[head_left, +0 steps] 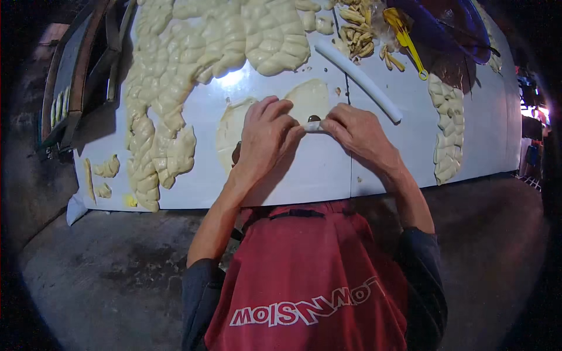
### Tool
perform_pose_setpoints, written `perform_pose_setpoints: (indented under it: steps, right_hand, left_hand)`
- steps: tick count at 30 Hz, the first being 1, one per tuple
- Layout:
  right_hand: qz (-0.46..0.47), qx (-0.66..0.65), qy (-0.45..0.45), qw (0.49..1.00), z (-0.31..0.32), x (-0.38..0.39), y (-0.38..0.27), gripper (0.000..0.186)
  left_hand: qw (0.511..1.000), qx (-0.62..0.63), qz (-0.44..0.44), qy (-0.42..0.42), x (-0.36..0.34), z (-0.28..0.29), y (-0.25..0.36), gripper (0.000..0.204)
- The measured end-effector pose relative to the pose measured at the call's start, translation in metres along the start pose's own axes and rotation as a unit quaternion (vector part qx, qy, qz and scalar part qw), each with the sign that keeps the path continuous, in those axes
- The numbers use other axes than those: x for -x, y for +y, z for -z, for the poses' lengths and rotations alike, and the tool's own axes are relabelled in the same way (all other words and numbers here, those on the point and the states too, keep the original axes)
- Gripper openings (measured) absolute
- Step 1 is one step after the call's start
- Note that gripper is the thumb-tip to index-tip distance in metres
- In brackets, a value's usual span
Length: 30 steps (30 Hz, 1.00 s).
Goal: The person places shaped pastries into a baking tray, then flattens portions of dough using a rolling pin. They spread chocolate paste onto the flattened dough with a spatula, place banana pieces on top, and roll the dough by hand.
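A thin, pale dough sheet (309,96) lies flat on the white table, a dab of dark brown filling (314,119) near its close edge. My left hand (270,130) and my right hand (356,131) pinch that edge from either side, its lip folded up against the filling. The left fingertips are partly hidden behind the hand. Under and beyond my left hand spreads another dough sheet (227,130), with dark filling (236,153) by the wrist. A smooth white rolling pin (360,82) rests slantwise beyond my right hand.
Many joined dough lumps (216,41) cover the table's far left, and a dough strip (447,131) runs along the right. A yellow scoop (405,38) lies beside a purple basin (462,26) of brown filling. Finger-shaped pale pieces (357,32) are heaped nearby. A wooden rack (88,64) stands left.
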State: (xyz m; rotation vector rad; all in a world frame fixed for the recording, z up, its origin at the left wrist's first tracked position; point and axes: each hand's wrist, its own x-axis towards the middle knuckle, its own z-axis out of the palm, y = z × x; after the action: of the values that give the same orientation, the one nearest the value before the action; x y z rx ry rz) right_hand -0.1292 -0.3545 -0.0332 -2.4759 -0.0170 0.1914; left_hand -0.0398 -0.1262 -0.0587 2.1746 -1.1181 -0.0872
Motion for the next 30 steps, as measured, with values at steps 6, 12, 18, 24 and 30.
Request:
perform_pose_setpoints:
  steps: [6, 12, 18, 24, 30]
  right_hand:
    - [0.038, 0.049, 0.133, 0.989, -0.018, 0.009, 0.004, 0.025]
    - [0.102, 0.072, 0.117, 0.985, -0.013, 0.008, 0.018, 0.016]
    - [0.075, 0.078, 0.147, 0.983, -0.017, 0.004, 0.015, 0.014]
    - [0.095, 0.077, 0.108, 0.987, -0.003, -0.003, 0.016, 0.058]
    - [0.142, 0.220, 0.045, 0.964, -0.011, -0.021, 0.028, 0.078]
  left_hand:
    - [0.997, -0.078, 0.010, 0.007, 0.007, 0.005, 0.015, 0.021]
    - [0.995, -0.086, -0.036, 0.020, 0.005, 0.013, 0.000, 0.022]
    - [0.998, -0.054, -0.009, 0.034, 0.006, 0.008, 0.005, 0.022]
    - [0.975, -0.200, -0.064, -0.069, -0.006, 0.006, -0.007, 0.066]
    - [0.971, -0.200, -0.053, -0.117, -0.034, -0.001, -0.017, 0.091]
